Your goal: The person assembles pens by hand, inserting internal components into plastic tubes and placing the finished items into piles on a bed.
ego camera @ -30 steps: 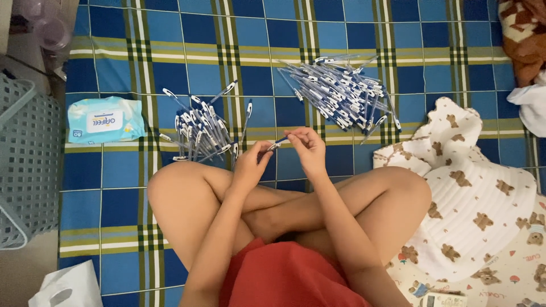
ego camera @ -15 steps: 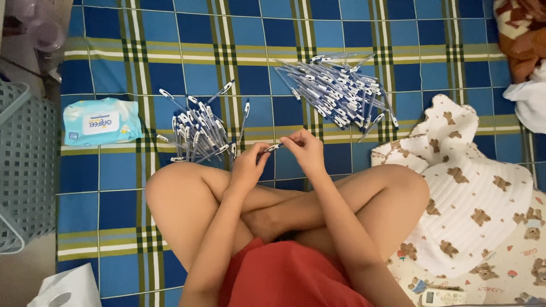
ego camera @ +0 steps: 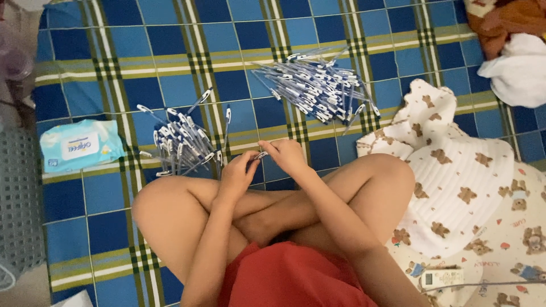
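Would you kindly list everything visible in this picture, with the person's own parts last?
pen: one, blue and white, held between both hands
near pile of pens: many, blue and white, left of the hands
far pile of pens: many, blue and white, beyond the hands
wipes pack: one, light blue, far left
plaid mat: one, blue, green stripes, underneath
bear-print blanket: one, cream, right
basket: one, grey, left edge
left hand: on the pen
right hand: on the pen

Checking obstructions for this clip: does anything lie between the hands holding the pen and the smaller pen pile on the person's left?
Nothing visible does. The left hand and right hand hold a pen just right of the smaller pile; only bare plaid mat lies between them.
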